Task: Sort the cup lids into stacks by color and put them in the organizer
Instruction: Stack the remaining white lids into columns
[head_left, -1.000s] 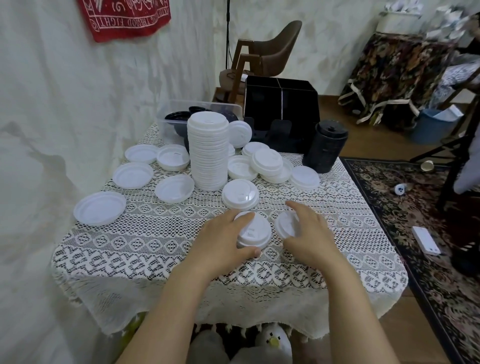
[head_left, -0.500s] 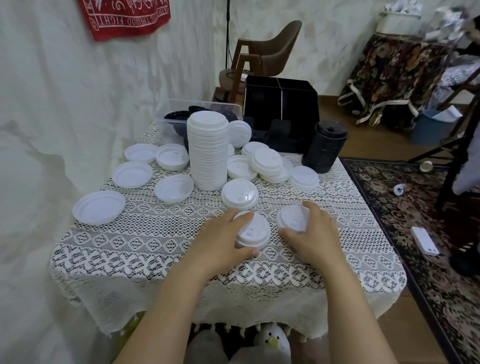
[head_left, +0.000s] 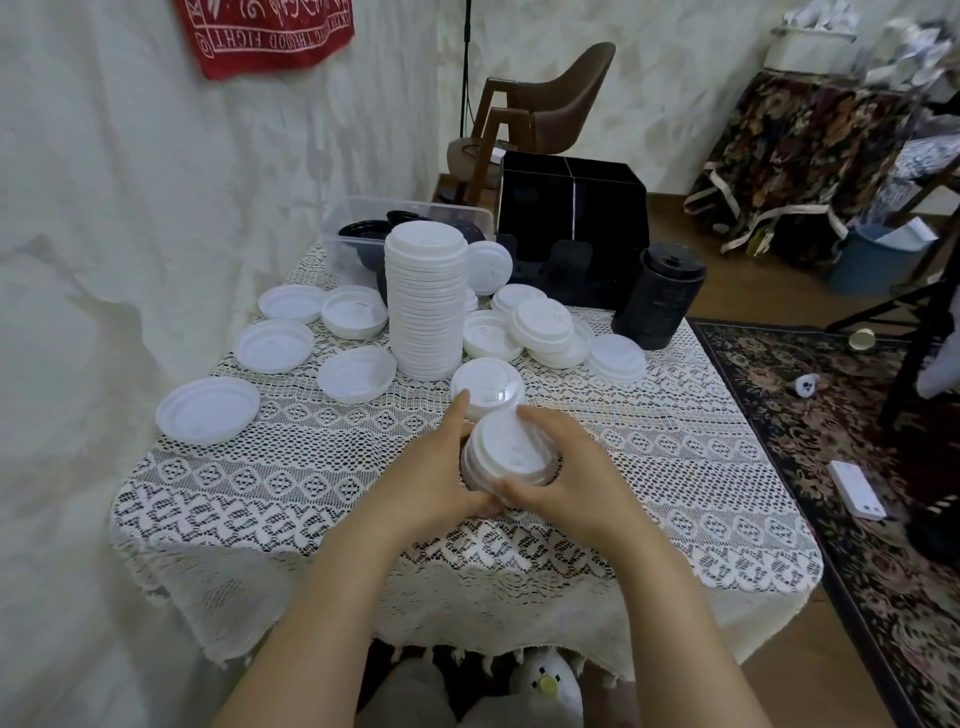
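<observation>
Carried in from the right, one more lid (head_left: 511, 439) now tops the small white stack (head_left: 483, 475), gripped by left hand (head_left: 431, 478) and right hand (head_left: 566, 478) at the tabletop's (head_left: 291, 483) near middle; misaligned, it could slip off

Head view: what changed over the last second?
The right hand carried its lid left onto the small stack that the left hand holds; both hands now grip the stack together. The tall stack, the loose lids and the organizer stayed put.
</observation>
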